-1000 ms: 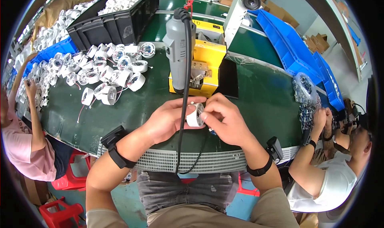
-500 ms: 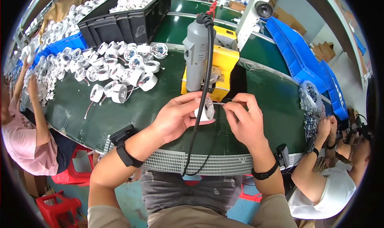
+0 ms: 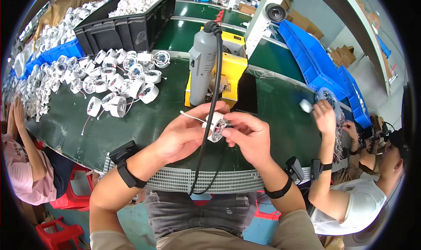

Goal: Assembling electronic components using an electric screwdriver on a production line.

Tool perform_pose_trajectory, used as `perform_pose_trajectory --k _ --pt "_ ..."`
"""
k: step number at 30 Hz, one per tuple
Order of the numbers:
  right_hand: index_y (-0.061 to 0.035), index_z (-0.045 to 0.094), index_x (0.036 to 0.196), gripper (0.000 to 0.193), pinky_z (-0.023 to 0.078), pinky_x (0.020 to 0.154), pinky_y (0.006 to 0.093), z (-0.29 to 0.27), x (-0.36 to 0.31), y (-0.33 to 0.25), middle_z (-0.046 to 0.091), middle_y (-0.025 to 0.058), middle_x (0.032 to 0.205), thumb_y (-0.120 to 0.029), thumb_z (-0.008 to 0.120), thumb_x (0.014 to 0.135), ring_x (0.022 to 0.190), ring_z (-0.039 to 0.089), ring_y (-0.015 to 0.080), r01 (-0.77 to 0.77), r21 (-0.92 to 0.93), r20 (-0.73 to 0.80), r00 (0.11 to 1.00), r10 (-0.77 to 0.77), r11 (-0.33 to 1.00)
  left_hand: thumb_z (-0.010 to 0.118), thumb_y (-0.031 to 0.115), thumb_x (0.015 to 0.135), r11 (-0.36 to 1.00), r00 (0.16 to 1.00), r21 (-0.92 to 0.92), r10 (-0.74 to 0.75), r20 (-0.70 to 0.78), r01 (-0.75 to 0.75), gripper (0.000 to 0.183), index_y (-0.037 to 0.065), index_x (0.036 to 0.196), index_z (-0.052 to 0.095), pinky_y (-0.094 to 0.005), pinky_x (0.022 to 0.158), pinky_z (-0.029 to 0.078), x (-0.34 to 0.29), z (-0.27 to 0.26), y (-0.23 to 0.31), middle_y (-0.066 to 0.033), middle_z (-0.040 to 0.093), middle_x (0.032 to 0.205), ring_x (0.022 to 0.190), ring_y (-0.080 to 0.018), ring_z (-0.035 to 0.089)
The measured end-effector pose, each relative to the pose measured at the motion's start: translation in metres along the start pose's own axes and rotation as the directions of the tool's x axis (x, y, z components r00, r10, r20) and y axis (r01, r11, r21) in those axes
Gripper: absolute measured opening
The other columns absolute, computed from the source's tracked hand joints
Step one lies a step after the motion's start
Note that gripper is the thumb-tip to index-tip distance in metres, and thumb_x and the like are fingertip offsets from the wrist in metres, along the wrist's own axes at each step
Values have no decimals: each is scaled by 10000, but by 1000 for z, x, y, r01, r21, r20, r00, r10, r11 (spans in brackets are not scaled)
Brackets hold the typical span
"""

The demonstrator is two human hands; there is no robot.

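Note:
A short white ring-shaped housing (image 3: 215,122) is held between my two hands, just in front of the yellow fixture. My left hand (image 3: 183,133) is closed around its left side, the fingers behind it. My right hand (image 3: 251,136) pinches at the open face, where thin wires and a dark part show inside; exactly what the fingertips grip is hidden. From the housing's left side a thin white lead (image 3: 191,116) sticks out over my left fingers. A black cable (image 3: 215,85) hangs in front of the housing and partly covers it.
A grey power tool (image 3: 203,63) stands upright at the yellow fixture (image 3: 234,70). Several wired white housings (image 3: 116,81) lie on the green table at left, before a black bin (image 3: 112,35). Blue trays (image 3: 307,54) are at right. A co-worker's hand (image 3: 324,116) holds a small blurred white thing.
My right hand has moved left from the wire to the housing's face. The housing has turned, and a lead now points left. The right co-worker's hand has lifted a white thing.

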State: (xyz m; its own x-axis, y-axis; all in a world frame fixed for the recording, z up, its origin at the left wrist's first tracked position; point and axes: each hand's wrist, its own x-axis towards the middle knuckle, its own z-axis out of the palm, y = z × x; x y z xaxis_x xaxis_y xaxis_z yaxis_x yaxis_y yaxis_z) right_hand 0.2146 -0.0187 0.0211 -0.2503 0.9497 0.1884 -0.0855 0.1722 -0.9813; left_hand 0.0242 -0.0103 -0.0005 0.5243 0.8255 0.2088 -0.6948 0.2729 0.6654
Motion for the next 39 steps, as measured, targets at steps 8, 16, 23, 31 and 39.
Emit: perform_pose_trajectory --k 8,16,23,31,39 --pt "32 629 956 249 524 671 249 4 -5 20 576 65 910 70 750 742 739 606 135 327 -366 31 940 -339 872 516 17 827 999 997 25 -45 59 44 589 22 1395 361 -357 985 395 -1 6 -4 -111 462 1339 1176 -209 489" --pt "5 496 1085 374 531 804 285 7 2 25 557 96 1058 79 702 781 985 603 166 33 146 17 999 -36 989 514 100 909 942 1000 335 16 2 -15 609 67 1461 260 -372 1097 293 1 4 -14 -121 359 1432 1306 -228 382" --pt "36 614 988 200 524 711 268 -1 20 30 642 100 903 46 687 802 802 639 156 222 -420 -23 967 -254 880 566 170 958 853 971 483 -103 -215 198 420 6 1332 471 -277 706 583 6 -9 -6 -76 628 1026 845 -141 640" --pt "31 421 1292 615 518 817 327 60 69 1 628 155 1083 -75 733 773 925 639 186 233 -441 -84 951 -298 867 505 95 960 827 906 439 -182 -382 352 351 -78 1264 478 -318 745 603 5 -21 -6 -133 622 1028 858 -195 653" --pt "3 349 1252 358 415 452 296 53 100 -24 489 83 639 -201 441 972 474 474 156 531 -158 -408 733 -545 833 496 109 978 815 879 414 -224 -420 406 359 -72 1285 458 -307 759 599 9 -18 -4 -141 609 1012 836 -214 666"
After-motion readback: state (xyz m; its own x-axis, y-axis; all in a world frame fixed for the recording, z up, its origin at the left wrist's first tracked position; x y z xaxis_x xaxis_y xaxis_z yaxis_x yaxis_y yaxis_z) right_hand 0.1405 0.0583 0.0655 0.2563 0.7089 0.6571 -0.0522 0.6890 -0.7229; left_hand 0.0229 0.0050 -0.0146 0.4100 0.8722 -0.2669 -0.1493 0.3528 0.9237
